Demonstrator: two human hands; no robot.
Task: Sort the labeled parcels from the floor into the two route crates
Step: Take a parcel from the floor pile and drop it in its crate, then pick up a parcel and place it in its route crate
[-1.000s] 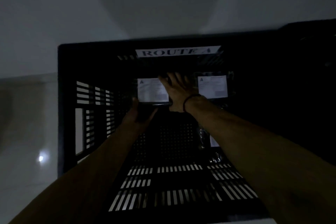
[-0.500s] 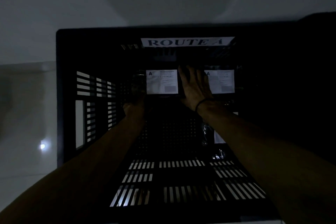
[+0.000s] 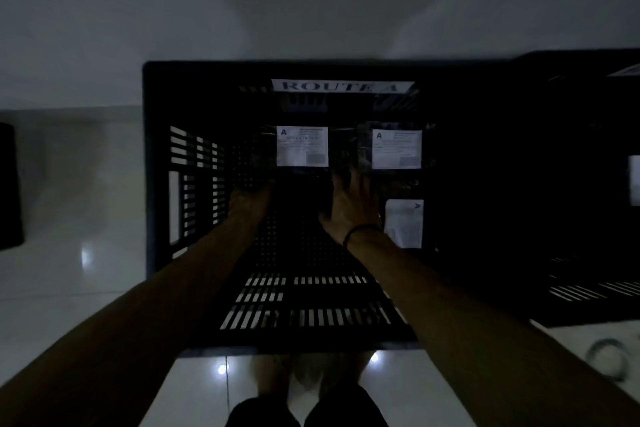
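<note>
Dim light over glossy pale floor tiles [image 3: 86, 288] and a bare wall leaves every black surface hard to read. At the middle of the view stands the black slotted Route A crate [image 3: 162, 253], its name strip [image 3: 341, 86] at 12 o'clock on the far wall. 3 dark-wrapped parcels lie inside, each showing a white A label: the first parcel [image 3: 302, 146] at 12 o'clock of the crate floor, the second parcel [image 3: 397, 148] at 1 o'clock near it, and the third parcel [image 3: 404, 222] at 3 o'clock with its label turned sideways. The right hand [image 3: 349, 204], blurred, hovers between the first and third, its fingers spread straight and holding nothing. The left hand [image 3: 250, 199] is at 9 o'clock near the slotted side wall, too dark to tell whether it is curled or grips anything. Another crate [image 3: 588, 302] sits at 3 o'clock of the view. The likely trouble is the gloom. A label letter could be misread, sending a parcel into the wrong crate. Black wrap against black plastic also hides edges, so a hand could snag one and drag a sorted parcel out of place.
</note>
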